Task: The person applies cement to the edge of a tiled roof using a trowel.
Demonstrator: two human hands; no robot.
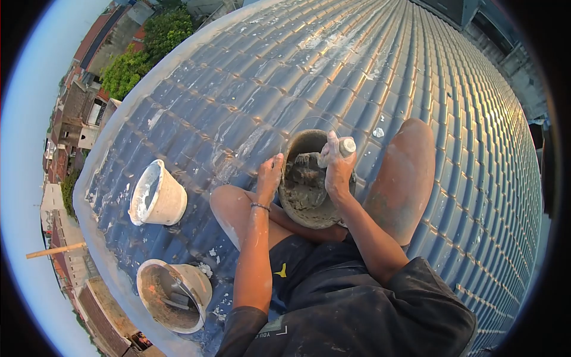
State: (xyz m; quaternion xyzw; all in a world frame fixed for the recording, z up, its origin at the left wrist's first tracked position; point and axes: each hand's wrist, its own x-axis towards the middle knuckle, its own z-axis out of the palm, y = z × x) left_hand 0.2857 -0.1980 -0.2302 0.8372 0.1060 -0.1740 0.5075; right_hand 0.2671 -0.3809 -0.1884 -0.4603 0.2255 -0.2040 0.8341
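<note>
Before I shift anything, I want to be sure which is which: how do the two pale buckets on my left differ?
The front bucket is smeared white inside, while the rear bucket is stained grey-brown. The rear bucket holds what looks like a tool; none shows in the front bucket. Both sit on the roof tiles.
</note>
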